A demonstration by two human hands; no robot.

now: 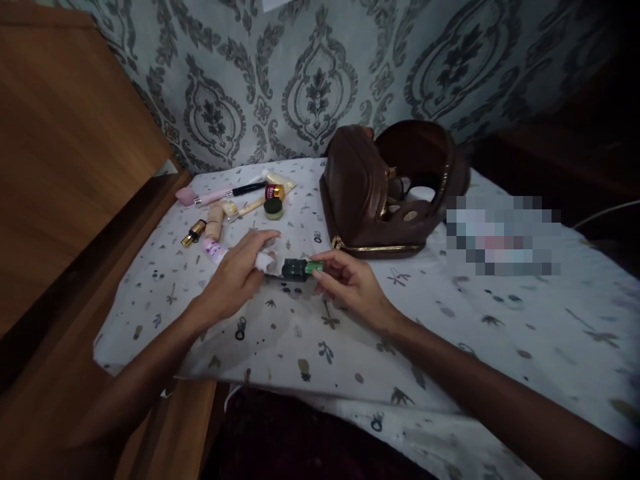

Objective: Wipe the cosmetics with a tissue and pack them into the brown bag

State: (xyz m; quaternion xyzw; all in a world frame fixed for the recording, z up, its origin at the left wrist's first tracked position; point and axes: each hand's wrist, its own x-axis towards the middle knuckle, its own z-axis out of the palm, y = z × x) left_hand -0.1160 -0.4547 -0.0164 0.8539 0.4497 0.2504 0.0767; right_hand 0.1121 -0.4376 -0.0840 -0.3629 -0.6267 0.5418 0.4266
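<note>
My right hand point(347, 283) pinches the bright green end of a small dark green bottle point(295, 269), which lies level above the cloth. At the bottle's other end, my left hand point(237, 277) is closed on a crumpled white tissue point(265, 261). Whether the tissue touches the bottle is hard to tell. Close behind my left hand lie a white and purple tube point(214, 250), a beige tube point(215, 220) and a small gold and black bottle point(193, 233). A round jar with a dark lid point(273, 208) stands a little farther back.
An unzipped brown cosmetic bag point(355, 193) with several items inside stands back right. Makeup brushes point(220, 195) and a red and gold jar point(275, 192) lie at the back left. A patterned cloth point(350, 360) covers the surface. Wooden furniture point(65, 153) rises on the left; patterned wall behind.
</note>
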